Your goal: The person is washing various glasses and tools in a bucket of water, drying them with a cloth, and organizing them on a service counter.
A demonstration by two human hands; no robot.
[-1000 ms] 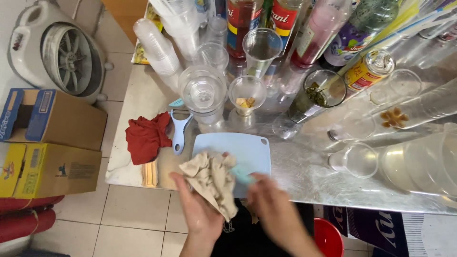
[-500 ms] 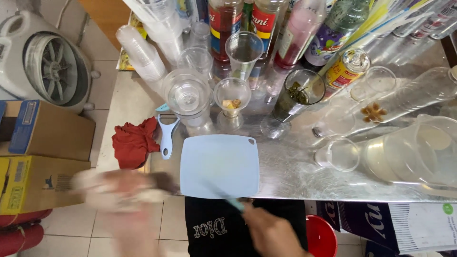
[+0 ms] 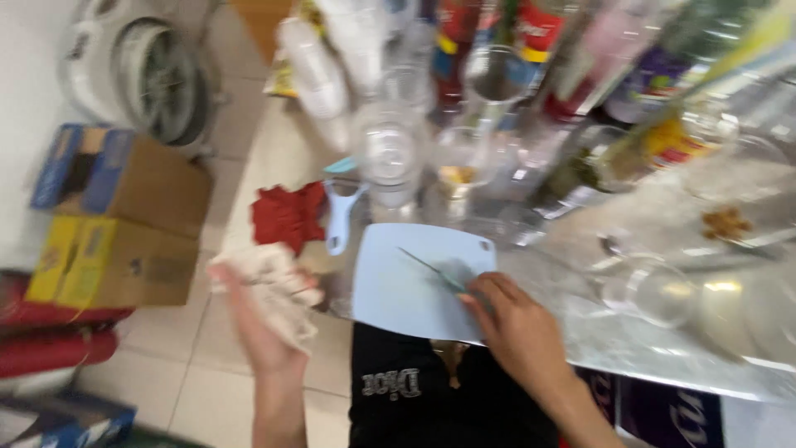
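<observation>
Beige cloth (image 3: 269,286) nearer the board (image 3: 414,282) now

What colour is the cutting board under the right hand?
Pale blue. The cutting board shows best in the head view, with the right hand resting on it.

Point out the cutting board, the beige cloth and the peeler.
cutting board (image 3: 406,286), head view, bare middle of the light blue board.
beige cloth (image 3: 269,286), head view, crumpled bulk in the left hand.
peeler (image 3: 338,224), head view, light blue handle.
</observation>
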